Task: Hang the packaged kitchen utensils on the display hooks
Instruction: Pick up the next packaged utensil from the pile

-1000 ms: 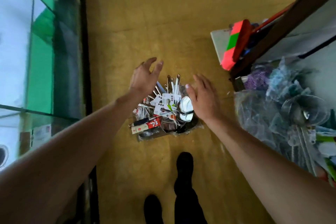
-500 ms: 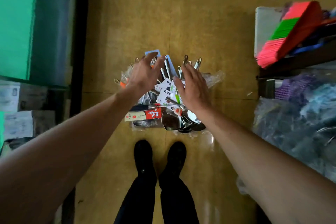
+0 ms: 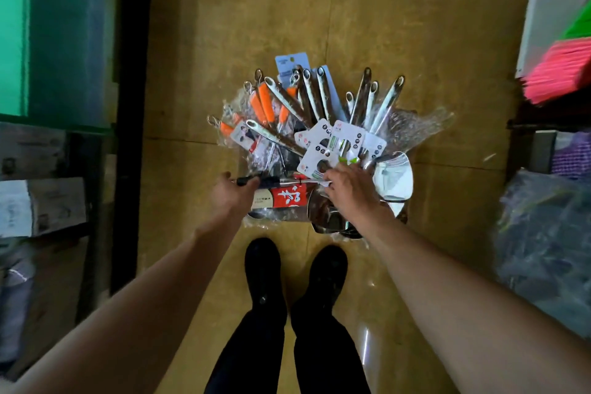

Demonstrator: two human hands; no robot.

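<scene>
My shoes (image 3: 263,269) stand just short of the pile of packaged utensils (image 3: 287,150), which lies on the floor (image 3: 383,25) in loose clear wrap. I judge this to be the picking-up step. Nothing is lifted yet, and no display hooks are in view.

My left hand (image 3: 235,198) is at the near left edge of the pile. Its fingers (image 3: 251,185) are curled round the black-handled utensil (image 3: 271,182), which lies crosswise just above the red-labelled pack (image 3: 284,197). My right hand (image 3: 351,195) is on the near right part. Its fingers (image 3: 329,175) are bent down where that utensil's thin shaft meets the white cards (image 3: 339,144). I cannot tell whether they pinch something or only rest there. A shiny steel blade (image 3: 393,176) lies just beside that hand.

Beyond, the orange handles (image 3: 263,99) and steel handles (image 3: 367,96) fan away from me, their hanging holes at the far ends.

Next I would need to draw one pack free without dragging its neighbours. The shafts are crossed and the wrap may snag. Then I turn it so the hole leads.
</scene>
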